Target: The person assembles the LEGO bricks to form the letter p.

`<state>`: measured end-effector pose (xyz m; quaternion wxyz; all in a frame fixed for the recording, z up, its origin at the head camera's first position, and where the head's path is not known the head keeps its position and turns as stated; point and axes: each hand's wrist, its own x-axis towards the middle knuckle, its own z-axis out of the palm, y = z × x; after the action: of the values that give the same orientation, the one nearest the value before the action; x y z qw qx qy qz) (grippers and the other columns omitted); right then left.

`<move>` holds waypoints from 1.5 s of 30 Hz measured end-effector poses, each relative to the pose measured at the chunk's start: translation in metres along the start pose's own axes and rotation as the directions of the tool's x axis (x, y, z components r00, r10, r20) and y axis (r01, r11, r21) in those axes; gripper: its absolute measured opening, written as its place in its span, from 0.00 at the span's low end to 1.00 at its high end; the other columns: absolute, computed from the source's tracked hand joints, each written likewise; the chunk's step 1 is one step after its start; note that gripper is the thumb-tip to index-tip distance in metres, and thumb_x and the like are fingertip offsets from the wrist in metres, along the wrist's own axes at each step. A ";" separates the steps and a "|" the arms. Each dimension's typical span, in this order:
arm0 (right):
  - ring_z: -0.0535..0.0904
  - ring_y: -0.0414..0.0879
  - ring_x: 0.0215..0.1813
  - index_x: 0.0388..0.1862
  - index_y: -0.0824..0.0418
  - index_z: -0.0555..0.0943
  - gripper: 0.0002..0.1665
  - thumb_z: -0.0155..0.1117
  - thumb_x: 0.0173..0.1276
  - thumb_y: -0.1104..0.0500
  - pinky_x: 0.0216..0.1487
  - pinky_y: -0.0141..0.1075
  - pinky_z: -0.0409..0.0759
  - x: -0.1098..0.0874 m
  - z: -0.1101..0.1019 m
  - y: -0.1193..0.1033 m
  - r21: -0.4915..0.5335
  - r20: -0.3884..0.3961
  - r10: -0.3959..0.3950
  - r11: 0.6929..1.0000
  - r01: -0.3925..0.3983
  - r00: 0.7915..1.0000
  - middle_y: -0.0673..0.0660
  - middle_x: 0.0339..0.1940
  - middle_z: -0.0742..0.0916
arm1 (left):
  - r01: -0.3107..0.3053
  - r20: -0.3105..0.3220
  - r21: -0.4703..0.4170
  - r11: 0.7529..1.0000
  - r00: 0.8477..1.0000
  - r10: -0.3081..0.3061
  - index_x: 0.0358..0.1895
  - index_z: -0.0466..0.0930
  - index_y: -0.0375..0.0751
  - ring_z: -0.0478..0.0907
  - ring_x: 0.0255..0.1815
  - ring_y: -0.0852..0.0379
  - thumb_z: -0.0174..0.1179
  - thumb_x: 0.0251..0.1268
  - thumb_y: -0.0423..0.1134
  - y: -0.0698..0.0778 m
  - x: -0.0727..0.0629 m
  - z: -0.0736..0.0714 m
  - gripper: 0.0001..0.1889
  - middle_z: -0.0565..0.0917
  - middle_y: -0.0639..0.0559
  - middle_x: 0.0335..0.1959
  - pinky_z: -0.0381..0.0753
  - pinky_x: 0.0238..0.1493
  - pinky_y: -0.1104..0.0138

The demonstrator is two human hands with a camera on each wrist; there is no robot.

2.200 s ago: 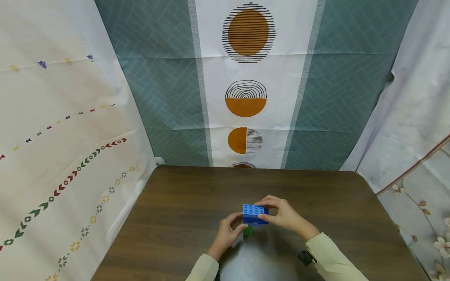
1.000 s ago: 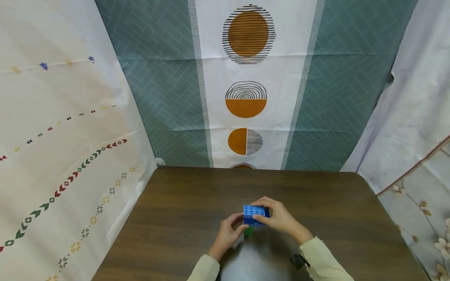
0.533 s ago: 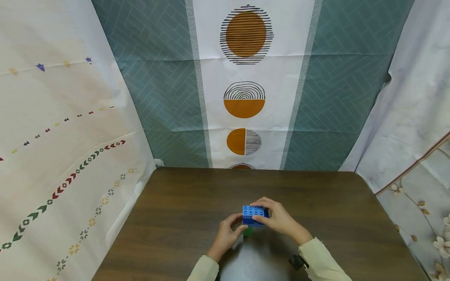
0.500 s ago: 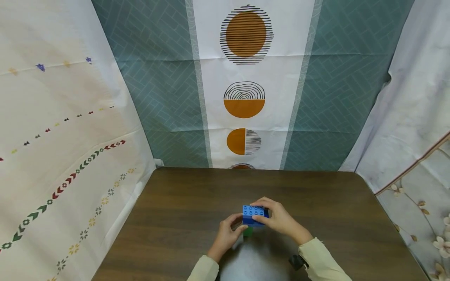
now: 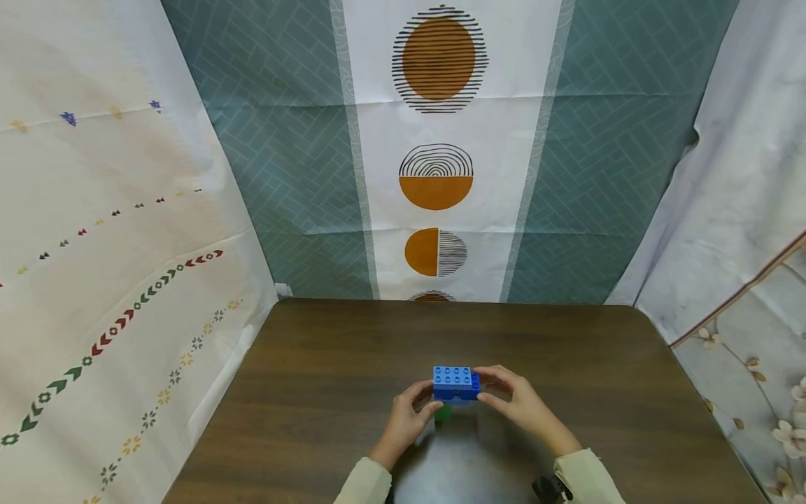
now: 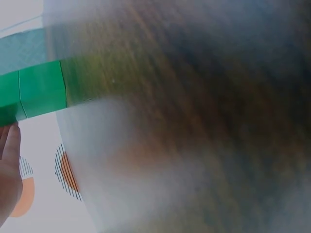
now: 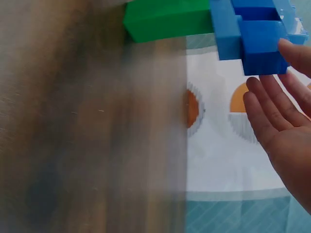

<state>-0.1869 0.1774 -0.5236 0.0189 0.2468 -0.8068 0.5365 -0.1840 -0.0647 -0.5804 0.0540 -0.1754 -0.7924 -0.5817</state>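
Note:
A tower of toy building bricks stands on the table between my hands. Its lower part is green bricks (image 7: pixel 170 20); in the left wrist view they show as stacked green blocks (image 6: pixel 43 90). A lighter blue brick (image 5: pixel 451 376) with studs tops it, and a darker blue brick (image 7: pixel 265 46) sticks out on the right side below. My left hand (image 5: pixel 403 423) holds the tower from the left, fingers behind and thumb in front. My right hand (image 5: pixel 522 406) pinches the darker blue brick's right end between thumb and fingers. The bricks hide some fingertips.
The dark brown wooden table (image 5: pixel 327 350) reflects light near its front edge. A patterned cloth (image 5: pixel 302 175) hangs behind it, with pale cloths at the left (image 5: pixel 126 245) and right (image 5: pixel 724 210). A black strap (image 5: pixel 551 488) is on the right wrist.
My right hand has slid rightward from the top blue brick's front and back to the darker blue brick's end, uncovering the top studs. The left hand and tower have stayed nearly still.

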 end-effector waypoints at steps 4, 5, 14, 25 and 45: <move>0.79 0.41 0.52 0.60 0.64 0.76 0.23 0.64 0.67 0.60 0.54 0.36 0.80 -0.005 0.002 0.006 0.066 -0.019 0.035 0.997 -0.034 0.999 0.59 0.53 0.82 | 0.016 0.007 -0.031 0.999 1.000 -0.016 0.57 0.76 0.38 0.80 0.54 0.47 0.64 0.62 0.33 -0.001 0.000 -0.001 0.20 0.82 0.43 0.52 0.79 0.55 0.62; 0.79 0.41 0.52 0.60 0.65 0.75 0.23 0.64 0.68 0.60 0.54 0.33 0.80 -0.005 0.003 0.007 0.079 -0.027 0.030 0.996 -0.028 0.999 0.60 0.53 0.82 | 0.021 0.003 -0.044 0.999 1.000 -0.021 0.57 0.75 0.38 0.80 0.54 0.46 0.64 0.62 0.32 0.004 -0.001 -0.002 0.20 0.82 0.42 0.51 0.79 0.55 0.61; 0.80 0.49 0.54 0.61 0.64 0.75 0.23 0.63 0.69 0.60 0.54 0.27 0.77 -0.007 0.012 0.010 0.127 -0.114 0.082 0.990 -0.067 0.990 0.60 0.54 0.82 | 0.019 -0.014 -0.163 0.986 1.000 -0.022 0.58 0.73 0.30 0.79 0.53 0.40 0.60 0.64 0.27 0.035 -0.002 -0.007 0.18 0.80 0.35 0.50 0.79 0.55 0.54; 0.79 0.56 0.56 0.60 0.65 0.76 0.23 0.64 0.68 0.61 0.53 0.30 0.79 0.002 0.018 0.007 0.199 -0.176 0.181 0.969 -0.145 0.968 0.63 0.55 0.82 | -0.002 -0.057 -0.237 0.971 0.998 -0.012 0.56 0.74 0.23 0.80 0.49 0.45 0.59 0.64 0.25 0.036 0.005 -0.012 0.17 0.80 0.31 0.48 0.80 0.51 0.69; 0.81 0.53 0.53 0.58 0.61 0.79 0.23 0.65 0.67 0.54 0.54 0.36 0.81 0.017 0.021 0.005 0.143 -0.226 0.243 0.966 -0.214 0.943 0.60 0.54 0.84 | 0.115 -0.054 -0.190 0.975 0.990 -0.128 0.55 0.76 0.22 0.78 0.51 0.39 0.58 0.67 0.29 0.050 0.011 -0.019 0.16 0.80 0.34 0.46 0.80 0.51 0.70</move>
<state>-0.1993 0.1538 -0.5318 0.0400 0.0850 -0.7889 0.6073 -0.1796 -0.0676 -0.5258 0.0277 -0.1117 -0.7416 -0.6608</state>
